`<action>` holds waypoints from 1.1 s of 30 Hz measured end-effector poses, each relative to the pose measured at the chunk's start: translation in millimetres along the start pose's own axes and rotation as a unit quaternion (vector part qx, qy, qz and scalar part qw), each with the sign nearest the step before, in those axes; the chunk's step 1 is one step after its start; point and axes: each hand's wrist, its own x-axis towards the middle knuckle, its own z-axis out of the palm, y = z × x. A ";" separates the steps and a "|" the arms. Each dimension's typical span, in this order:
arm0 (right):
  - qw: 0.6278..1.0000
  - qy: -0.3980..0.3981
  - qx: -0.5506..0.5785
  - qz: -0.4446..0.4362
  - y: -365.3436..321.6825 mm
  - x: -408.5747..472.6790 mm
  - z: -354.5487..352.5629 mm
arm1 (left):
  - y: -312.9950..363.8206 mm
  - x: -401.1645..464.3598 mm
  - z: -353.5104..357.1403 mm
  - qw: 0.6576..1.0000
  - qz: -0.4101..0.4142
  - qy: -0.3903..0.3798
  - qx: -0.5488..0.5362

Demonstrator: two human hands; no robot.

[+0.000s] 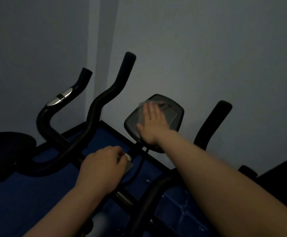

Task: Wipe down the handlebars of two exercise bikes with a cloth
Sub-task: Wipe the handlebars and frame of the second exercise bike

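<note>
Fingers (pixel 150 108) flat, cloth (pixel 143 104) on console (pixel 175 115).

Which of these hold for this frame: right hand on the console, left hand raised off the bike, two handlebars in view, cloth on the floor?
1. The right hand lies flat on the console. True.
2. The left hand is raised clear of the bike. False: it rests low at the handlebar base, closed on something pale.
3. A second handlebar stands to the left. True.
4. The cloth is on the floor. False: it sits under the right hand.
</note>
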 end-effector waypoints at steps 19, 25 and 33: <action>0.991 -0.015 -0.023 -0.129 -16.1 1.1 15.3 | 0.3 -5.8 -3.2 0.996 -0.009 0.048 -0.080; 0.984 -0.106 -0.146 -0.005 30.2 -49.8 14.2 | 1.3 -6.7 -5.4 0.997 -0.011 0.032 -0.064; 0.989 0.022 0.025 0.145 22.8 23.5 -17.2 | 1.8 -6.4 -2.1 0.996 -0.025 0.057 -0.067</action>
